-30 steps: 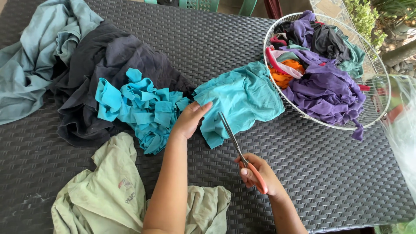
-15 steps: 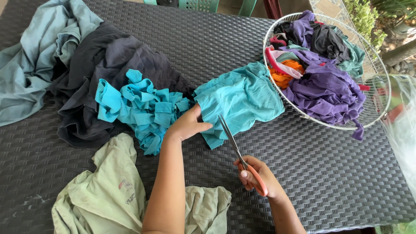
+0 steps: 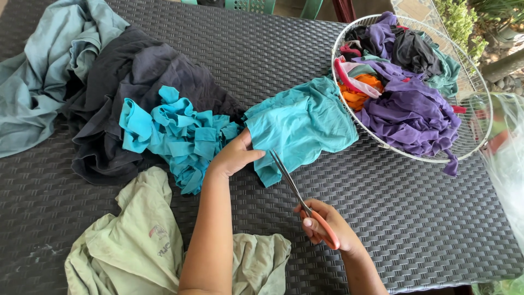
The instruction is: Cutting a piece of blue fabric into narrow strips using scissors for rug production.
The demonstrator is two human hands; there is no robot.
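Note:
My left hand [image 3: 234, 155] pinches the left edge of a teal cloth [image 3: 303, 123] that lies flat on the dark woven table [image 3: 415, 218]. My right hand [image 3: 325, 226] grips orange-handled scissors [image 3: 297, 194], whose blades point up and left, their tips at the cloth's lower edge beside my left thumb. A heap of cut teal strips [image 3: 177, 134] lies just left of my left hand.
A round white wire basket [image 3: 475, 139] at the right holds purple, orange and dark cloths. Dark grey garments [image 3: 147, 76] and a light blue one [image 3: 38, 71] lie at the upper left. A pale green garment [image 3: 139, 246] lies near the front edge.
My left hand has slid down and closed on the teal cloth's edge. The scissors have stayed almost in the same place.

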